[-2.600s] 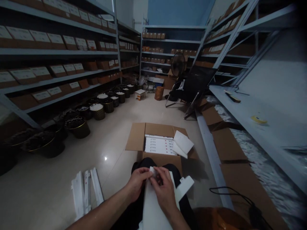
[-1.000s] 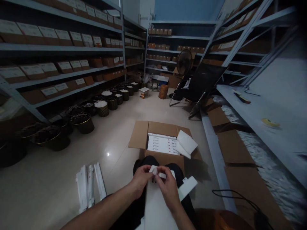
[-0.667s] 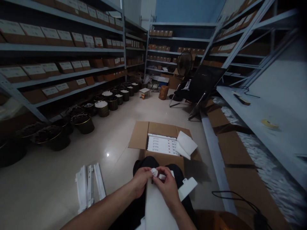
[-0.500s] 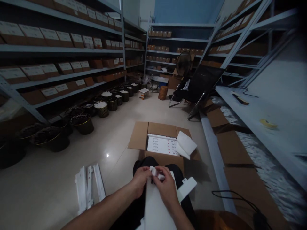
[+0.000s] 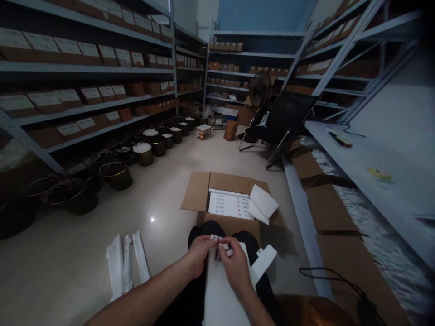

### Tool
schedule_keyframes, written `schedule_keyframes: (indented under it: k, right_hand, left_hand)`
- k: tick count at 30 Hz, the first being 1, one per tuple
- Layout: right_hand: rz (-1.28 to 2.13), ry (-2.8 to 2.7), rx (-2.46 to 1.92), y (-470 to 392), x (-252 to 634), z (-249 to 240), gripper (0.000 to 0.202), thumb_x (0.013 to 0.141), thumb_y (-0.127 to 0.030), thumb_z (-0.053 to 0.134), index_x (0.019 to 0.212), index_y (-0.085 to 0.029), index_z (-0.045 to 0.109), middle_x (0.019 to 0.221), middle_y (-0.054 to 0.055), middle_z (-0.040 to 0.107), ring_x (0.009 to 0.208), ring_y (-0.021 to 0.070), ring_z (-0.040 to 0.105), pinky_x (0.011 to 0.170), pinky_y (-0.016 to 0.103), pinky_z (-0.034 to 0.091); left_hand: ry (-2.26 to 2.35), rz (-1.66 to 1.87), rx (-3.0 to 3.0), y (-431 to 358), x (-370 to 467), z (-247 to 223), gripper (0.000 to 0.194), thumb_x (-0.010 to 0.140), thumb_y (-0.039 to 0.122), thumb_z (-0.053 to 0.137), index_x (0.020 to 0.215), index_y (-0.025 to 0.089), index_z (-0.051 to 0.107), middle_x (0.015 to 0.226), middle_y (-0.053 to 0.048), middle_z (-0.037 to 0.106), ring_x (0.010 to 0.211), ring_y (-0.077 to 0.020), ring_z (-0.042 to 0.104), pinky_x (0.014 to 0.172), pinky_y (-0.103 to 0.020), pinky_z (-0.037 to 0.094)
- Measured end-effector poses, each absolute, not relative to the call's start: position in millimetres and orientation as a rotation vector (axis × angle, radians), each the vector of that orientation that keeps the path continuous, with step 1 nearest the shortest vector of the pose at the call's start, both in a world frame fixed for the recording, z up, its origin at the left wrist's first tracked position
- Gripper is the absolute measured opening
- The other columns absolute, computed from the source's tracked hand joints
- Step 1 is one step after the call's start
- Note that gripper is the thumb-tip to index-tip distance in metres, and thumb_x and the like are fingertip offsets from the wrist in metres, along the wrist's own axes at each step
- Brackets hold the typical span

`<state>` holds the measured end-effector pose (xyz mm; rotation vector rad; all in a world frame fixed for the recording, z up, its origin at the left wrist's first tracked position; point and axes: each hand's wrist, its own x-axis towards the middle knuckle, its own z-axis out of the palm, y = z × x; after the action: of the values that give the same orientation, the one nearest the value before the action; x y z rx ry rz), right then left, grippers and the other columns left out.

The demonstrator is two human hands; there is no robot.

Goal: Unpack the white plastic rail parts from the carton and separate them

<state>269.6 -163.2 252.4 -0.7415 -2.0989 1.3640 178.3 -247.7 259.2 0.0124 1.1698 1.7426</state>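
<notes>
My left hand (image 5: 200, 254) has thumb and finger pinched on a small white plastic-looking piece (image 5: 215, 237). From the other side my right hand (image 5: 235, 262) grips the same piece with closed fingertips, which cover part of it. Beneath both hands a long white panel-like piece (image 5: 222, 296) lies across my lap. Beside my right wrist a white flap with a small tab (image 5: 264, 262) sticks out. An open cardboard box (image 5: 195, 192) stands just past my knees, holding a stack of long white printed boxes (image 5: 226, 206).
Two white foam sheets (image 5: 263, 203) lean on the box's right edge. White metal strips (image 5: 117, 267) lie on the floor at left. Dark pots (image 5: 116, 175) line the left shelves. At right are a grey table (image 5: 367, 154), cartons of white parts (image 5: 340, 203) and a black cable (image 5: 335, 276).
My fingers have shifted slightly on the small white piece, which now sits flatter at the panel's far end. The white flap on the right has moved a little up and left.
</notes>
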Motion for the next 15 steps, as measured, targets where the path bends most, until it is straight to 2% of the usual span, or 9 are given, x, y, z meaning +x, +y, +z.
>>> schedule_keyframes:
  k: [2, 5, 8, 10, 12, 15]
  right_hand:
    - [1.56, -1.877, -0.863, -159.9, 269.3, 251.5, 0.018, 0.074, -0.03, 0.058, 0.088, -0.02, 0.058, 0.074, 0.001, 0.058, 0.066, 0.0155, 0.052, 0.06, 0.026, 0.042]
    - [1.996, -1.378, -0.918, -150.8, 277.5, 254.3, 0.019, 0.072, -0.029, 0.056, 0.089, -0.021, 0.052, 0.061, -0.004, 0.048, 0.047, 0.0092, 0.039, 0.044, 0.021, 0.029]
    - [2.19, -1.097, -0.868, -137.0, 299.1, 262.8, 0.014, 0.068, -0.025, 0.057, 0.08, -0.021, 0.05, 0.071, -0.001, 0.052, 0.051, 0.0086, 0.043, 0.043, 0.02, 0.027]
    - [2.139, -1.079, -0.899, -127.2, 318.2, 267.3, 0.014, 0.062, -0.021, 0.059, 0.074, -0.02, 0.051, 0.077, 0.001, 0.054, 0.06, 0.0108, 0.048, 0.042, 0.019, 0.027]
    - [2.005, -1.148, -0.996, -118.4, 337.9, 266.9, 0.014, 0.062, -0.022, 0.06, 0.073, -0.02, 0.052, 0.072, 0.0, 0.053, 0.061, 0.0115, 0.049, 0.04, 0.018, 0.023]
    - [1.687, -1.358, -1.272, -109.5, 362.7, 256.0, 0.021, 0.069, -0.037, 0.062, 0.08, -0.02, 0.055, 0.057, -0.003, 0.048, 0.051, 0.0111, 0.044, 0.039, 0.019, 0.022]
  left_hand:
    - [1.18, 1.742, -0.003, -247.4, 175.9, 259.0, 0.019, 0.059, 0.023, 0.068, 0.073, 0.012, 0.06, 0.065, -0.004, 0.061, 0.057, -0.0139, 0.055, 0.056, -0.026, 0.041]
    - [1.253, 1.727, -0.058, -248.6, 172.1, 256.9, 0.018, 0.059, 0.019, 0.065, 0.074, 0.014, 0.056, 0.063, -0.002, 0.059, 0.054, -0.0134, 0.054, 0.052, -0.025, 0.041]
    - [1.388, 1.668, -0.053, -251.9, 167.0, 254.7, 0.023, 0.058, 0.015, 0.063, 0.079, 0.017, 0.054, 0.062, 0.001, 0.057, 0.051, -0.0125, 0.053, 0.048, -0.023, 0.039]
    - [1.46, 1.651, -0.017, -253.7, 162.5, 254.6, 0.025, 0.059, 0.015, 0.062, 0.083, 0.017, 0.055, 0.061, 0.002, 0.056, 0.049, -0.0116, 0.051, 0.046, -0.022, 0.038]
    - [1.499, 1.699, -0.018, -254.5, 157.9, 256.0, 0.025, 0.061, 0.016, 0.061, 0.086, 0.017, 0.056, 0.061, 0.003, 0.055, 0.048, -0.0106, 0.05, 0.045, -0.021, 0.037]
    - [1.481, 1.813, -0.079, -254.2, 153.1, 259.8, 0.025, 0.063, 0.018, 0.062, 0.088, 0.017, 0.057, 0.064, 0.001, 0.058, 0.05, -0.0115, 0.053, 0.046, -0.022, 0.039]
